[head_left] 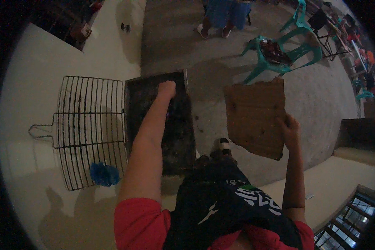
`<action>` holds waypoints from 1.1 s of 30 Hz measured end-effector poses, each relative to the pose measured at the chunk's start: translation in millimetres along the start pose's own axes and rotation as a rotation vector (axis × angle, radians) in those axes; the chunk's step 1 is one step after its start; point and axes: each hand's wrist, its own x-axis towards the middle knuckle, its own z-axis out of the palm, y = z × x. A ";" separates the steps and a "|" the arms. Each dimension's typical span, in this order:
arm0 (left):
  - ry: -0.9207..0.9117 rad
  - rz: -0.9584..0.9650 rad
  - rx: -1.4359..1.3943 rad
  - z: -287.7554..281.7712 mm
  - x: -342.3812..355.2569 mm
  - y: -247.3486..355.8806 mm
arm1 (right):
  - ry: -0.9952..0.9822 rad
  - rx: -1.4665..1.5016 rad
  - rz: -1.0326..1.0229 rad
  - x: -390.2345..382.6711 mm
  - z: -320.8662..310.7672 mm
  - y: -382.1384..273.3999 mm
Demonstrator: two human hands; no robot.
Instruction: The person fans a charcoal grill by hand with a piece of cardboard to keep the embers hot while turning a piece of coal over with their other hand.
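Observation:
My right hand (291, 127) grips the right edge of a flat, ragged-edged piece of brown cardboard (256, 118), held out over the floor. My left arm reaches forward over a dark rectangular tray or box (177, 137) with a thin rim. At its far end, my left hand (167, 89) is closed in a fist, and whatever may be inside it is hidden. Beside the tray on the left is a wire grill rack (87, 112) with a looped handle. A crumpled blue thing (104, 174), perhaps plastic, shows at the rack's near part.
Ahead on the right stands a green plastic chair (262, 62) with a dark brownish-red thing (275, 52) on its seat. A person in blue shorts (223, 14) stands at the far side. A pale wall (33, 96) lies left; a dark box-like thing (362, 135) is far right.

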 end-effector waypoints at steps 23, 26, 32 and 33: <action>0.456 -0.234 -0.818 -30.3 -189.1 -100.5 | 0.003 -0.137 -0.067 -9.9 13.9 -24.7; 0.463 -0.291 -0.876 1.8 -225.9 -94.6 | -0.029 -0.222 -0.060 -8.7 20.5 -28.9; 0.538 -0.315 -0.945 49.2 -229.4 -79.2 | -0.034 -0.185 -0.173 -20.5 47.2 -56.5; 0.551 -0.335 -0.972 47.3 -228.1 -76.6 | -0.055 -0.194 -0.154 -23.2 49.2 -63.7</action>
